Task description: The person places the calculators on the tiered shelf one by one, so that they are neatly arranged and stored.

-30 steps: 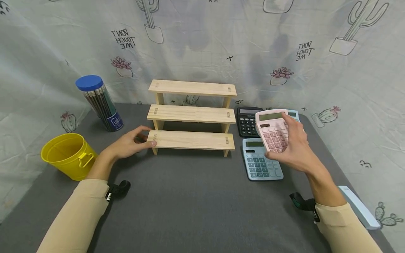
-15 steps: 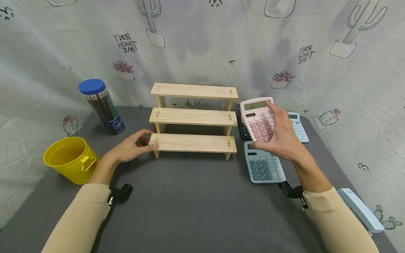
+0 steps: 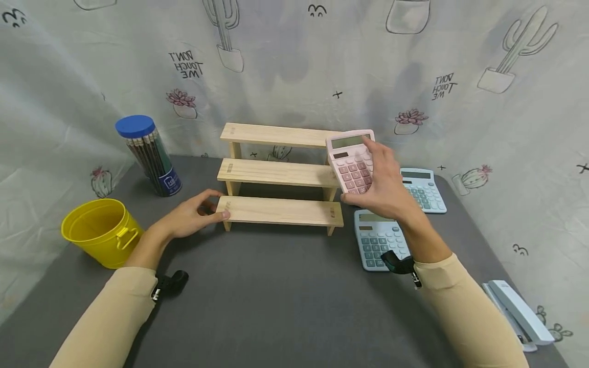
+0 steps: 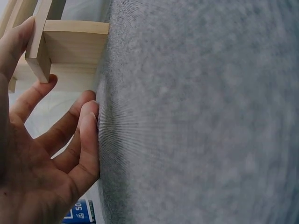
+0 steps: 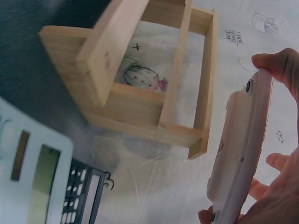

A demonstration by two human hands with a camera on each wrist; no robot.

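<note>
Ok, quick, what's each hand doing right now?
Left hand: holding the pale wooden three-step stand at one end.
Right hand: holding the pink rectangular calculator in the air.

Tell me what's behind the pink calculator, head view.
Behind the pink calculator are the patterned backdrop and wooden shelf. Covered: the right end of its top board, and the black calculator, which shows in the right wrist view.

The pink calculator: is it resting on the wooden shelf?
No, the right hand holds the pink calculator up, and the right wrist view shows a gap between it and the three-tier wooden shelf.
</note>
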